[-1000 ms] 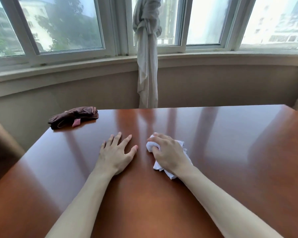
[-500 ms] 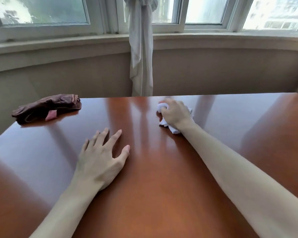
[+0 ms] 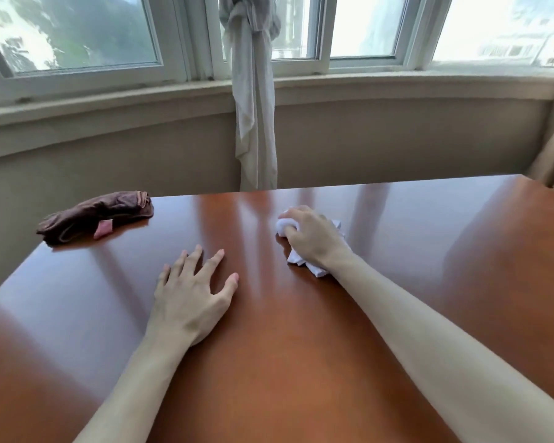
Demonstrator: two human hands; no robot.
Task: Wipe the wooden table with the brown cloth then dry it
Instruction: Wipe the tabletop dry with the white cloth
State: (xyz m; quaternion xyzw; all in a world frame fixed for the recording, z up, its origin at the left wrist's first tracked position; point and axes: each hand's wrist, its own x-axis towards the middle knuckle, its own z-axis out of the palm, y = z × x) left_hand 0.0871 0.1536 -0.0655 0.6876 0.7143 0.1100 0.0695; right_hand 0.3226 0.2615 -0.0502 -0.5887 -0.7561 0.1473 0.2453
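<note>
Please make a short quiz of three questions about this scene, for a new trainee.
1. True or false: the brown cloth lies apart from both hands.
2. What does the right hand grip? A) brown cloth B) white tissue C) nothing
3. How does the left hand lie on the wooden table?

Key:
1. True; it lies at the far left corner.
2. B
3. Flat, palm down, fingers spread.

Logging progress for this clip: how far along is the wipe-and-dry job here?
Wiping looks done: the brown cloth lies bunched and untouched at the table's far left corner. Drying is in hand: the right hand grips a crumpled white cloth against the wood, while the left hand rests flat. How much remains undried cannot be told.
</note>
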